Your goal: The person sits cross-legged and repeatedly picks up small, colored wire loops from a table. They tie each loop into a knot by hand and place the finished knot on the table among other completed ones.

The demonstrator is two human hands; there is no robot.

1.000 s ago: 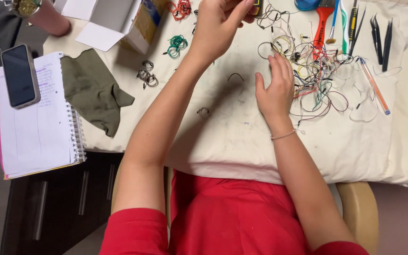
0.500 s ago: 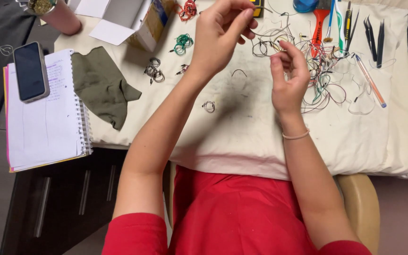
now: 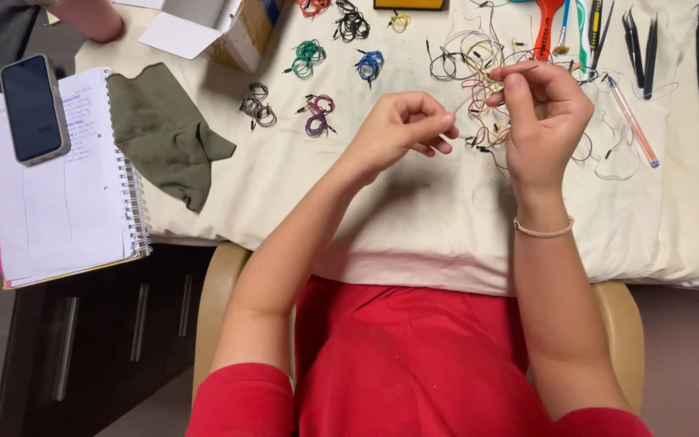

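My left hand is closed above the cream table cloth, pinching one end of a thin pale wire between thumb and fingers. My right hand pinches the other end of that wire at its fingertips, a thin bracelet on its wrist. Just behind both hands lies a tangled heap of loose thin wires in white, yellow and red. Small coiled wire bundles lie to the left of my left hand: a purple-red one, a blue one, a green one and a grey one.
An olive cloth lies at the table's left, beside a spiral notebook with a phone on it. An open white carton stands at the back. Black tweezers, an orange tool and a pen lie at the right. Another person's arm shows top left.
Both hands have drawn back from the wire heap toward me, lifting a thin wire between them. The view has shifted, so the table sits lower in the picture.
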